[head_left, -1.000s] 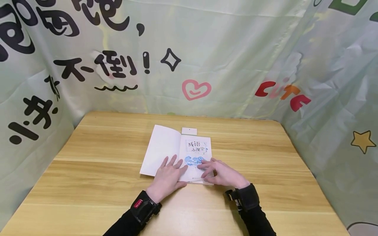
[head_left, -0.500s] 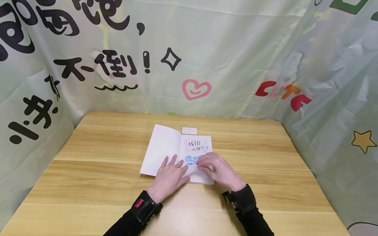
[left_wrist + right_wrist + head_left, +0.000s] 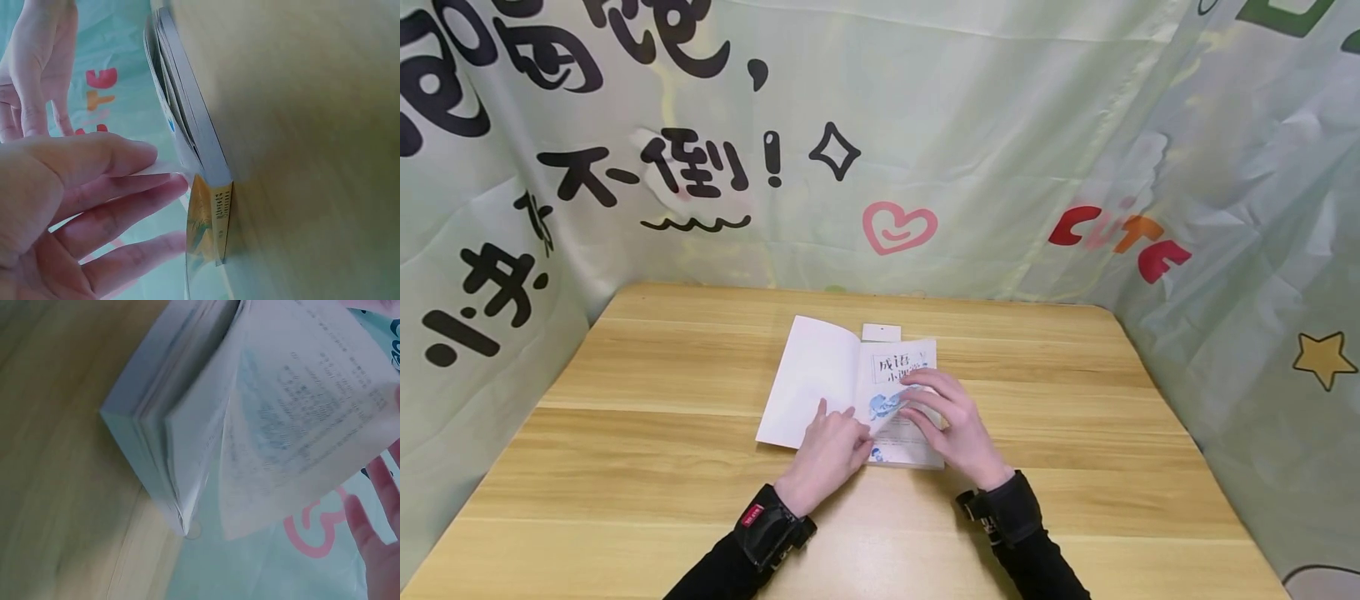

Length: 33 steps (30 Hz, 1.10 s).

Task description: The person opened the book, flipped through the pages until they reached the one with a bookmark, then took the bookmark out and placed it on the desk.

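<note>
Head view showed an open book point(image 3: 857, 392) lying mid-worktop point(image 3: 625, 467), the right hand point(image 3: 951, 421) pinching its title page point(image 3: 898, 392) and peeling it leftward while the left hand point(image 3: 831, 450) lay flat, fingers straight, on the blank left leaf. Next, I judged, the page needed carrying over the spine; 1 second earlier both hands lay flat on unlifted pages.

Bright even light; wrist views blurred close-up.

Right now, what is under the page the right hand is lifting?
Under the lifted page, the next page shows, with small print and a small picture at its lower left. The right hand and the raised page cover the rest. The left hand presses beside the spine.
</note>
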Tool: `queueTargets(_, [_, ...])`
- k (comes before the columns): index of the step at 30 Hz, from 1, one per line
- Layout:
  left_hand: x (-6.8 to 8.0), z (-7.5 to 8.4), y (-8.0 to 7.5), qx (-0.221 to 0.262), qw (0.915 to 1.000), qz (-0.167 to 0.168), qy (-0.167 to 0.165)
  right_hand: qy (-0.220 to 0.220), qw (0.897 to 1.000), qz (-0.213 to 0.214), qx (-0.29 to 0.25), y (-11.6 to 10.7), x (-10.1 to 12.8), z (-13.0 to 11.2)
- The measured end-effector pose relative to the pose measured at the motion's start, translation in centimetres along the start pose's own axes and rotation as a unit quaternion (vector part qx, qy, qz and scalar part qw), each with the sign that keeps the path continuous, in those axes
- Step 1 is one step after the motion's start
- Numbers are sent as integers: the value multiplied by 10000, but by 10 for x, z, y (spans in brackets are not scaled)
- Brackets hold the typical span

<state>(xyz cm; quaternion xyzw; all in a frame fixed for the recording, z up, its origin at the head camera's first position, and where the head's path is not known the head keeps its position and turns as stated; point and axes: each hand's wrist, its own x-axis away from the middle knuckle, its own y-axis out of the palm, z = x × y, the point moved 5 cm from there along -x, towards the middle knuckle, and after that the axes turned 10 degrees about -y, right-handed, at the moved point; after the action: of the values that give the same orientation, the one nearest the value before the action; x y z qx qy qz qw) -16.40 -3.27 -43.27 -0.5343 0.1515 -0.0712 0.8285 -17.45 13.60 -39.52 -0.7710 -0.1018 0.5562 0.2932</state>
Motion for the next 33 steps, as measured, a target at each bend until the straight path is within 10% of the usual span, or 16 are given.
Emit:
queueTargets(6, [0,-4,-5,565,9979,130,-286,693,9974,159,93,-1,2,5])
queueTargets(17, [-4,-18,-29,867,9841,1366,-737,2003,9569,-2067,-392,16,17,12])
queueTargets(24, [-4,-26,-34,-16,9828,1731,-639,2202,9160,-3303,-573,20,32,17])
queueTargets(33, [-6,-30,-29,-979,9853,1375,-275,2381,8924,-3778,-650,22,39,20])
